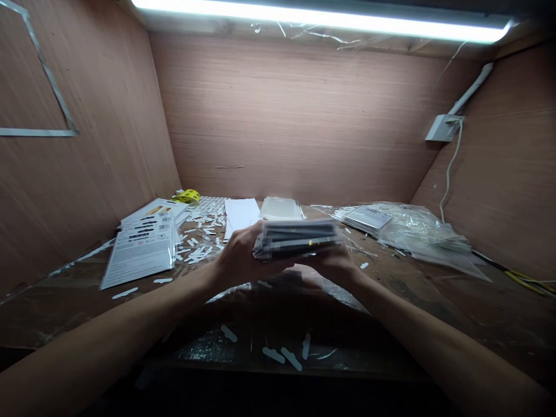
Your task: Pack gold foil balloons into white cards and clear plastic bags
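A thick stack of thin, dark-edged packets (297, 238) is held above the middle of the table, slightly blurred. My left hand (243, 249) is closed on its left end, with the thumb side up. Under and beside the right end, my right hand (336, 260) grips the same stack, and its fingers are partly hidden by it. Behind the stack lie white sheets (241, 215) and a pile of pale, translucent sheets (281, 208).
Printed cards (141, 252) lie at the left, near a yellow roll (186, 197) and scattered white tabs (202, 253). At the right are silvery packets (368, 218) and plastic bags (425, 231). More tabs (273, 355) lie along the front edge.
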The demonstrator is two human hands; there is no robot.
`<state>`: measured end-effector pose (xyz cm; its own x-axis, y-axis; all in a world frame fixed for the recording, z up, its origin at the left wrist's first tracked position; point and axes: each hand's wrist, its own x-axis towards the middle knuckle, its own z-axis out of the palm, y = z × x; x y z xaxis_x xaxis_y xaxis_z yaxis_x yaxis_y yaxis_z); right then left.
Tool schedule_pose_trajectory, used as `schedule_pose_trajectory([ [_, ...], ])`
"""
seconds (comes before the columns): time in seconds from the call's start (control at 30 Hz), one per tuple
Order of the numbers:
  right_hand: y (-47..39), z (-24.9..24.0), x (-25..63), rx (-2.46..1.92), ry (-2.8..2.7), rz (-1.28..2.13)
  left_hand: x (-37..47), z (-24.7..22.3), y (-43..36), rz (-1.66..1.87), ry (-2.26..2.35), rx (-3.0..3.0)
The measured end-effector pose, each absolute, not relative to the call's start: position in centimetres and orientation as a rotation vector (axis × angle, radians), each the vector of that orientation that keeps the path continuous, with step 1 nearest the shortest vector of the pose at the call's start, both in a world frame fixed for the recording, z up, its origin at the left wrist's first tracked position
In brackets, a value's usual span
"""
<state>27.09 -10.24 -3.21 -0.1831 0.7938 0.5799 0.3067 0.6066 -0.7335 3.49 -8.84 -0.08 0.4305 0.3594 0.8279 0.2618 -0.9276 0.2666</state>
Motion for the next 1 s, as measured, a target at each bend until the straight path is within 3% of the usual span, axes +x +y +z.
schedule_pose_trajectory([
  [0.17, -10.3, -2.7, 25.9, -0.716, -1.584, 1.164, 4.6, -0.6, -9.3, 1.523, 0.898, 2.203],
  [0.3, -10.1, -1.7, 26.7, -0.727, -1.701, 1.181, 4.6, -1.8, -8.7, 1.468, 0.861, 2.100],
  [0.37, -10.3, 0.1, 27.7, -0.724, -1.781, 1.043, 4.5, -2.4, -8.6, 1.452, 0.819, 2.039],
  [0.57, -12.9, 7.6, 26.7, -0.804, -2.045, 0.043, 4.4, -3.3, -8.8, 1.394, 0.800, 2.033],
  [0.83, -14.0, 7.5, 22.4, -0.798, -2.506, -0.116, 4.1, -3.4, -9.0, 1.381, 0.810, 2.103],
  [1.0, -11.7, 7.9, 26.3, -0.819, -2.302, 0.014, 4.2, -2.6, -7.9, 1.298, 0.645, 1.957],
])
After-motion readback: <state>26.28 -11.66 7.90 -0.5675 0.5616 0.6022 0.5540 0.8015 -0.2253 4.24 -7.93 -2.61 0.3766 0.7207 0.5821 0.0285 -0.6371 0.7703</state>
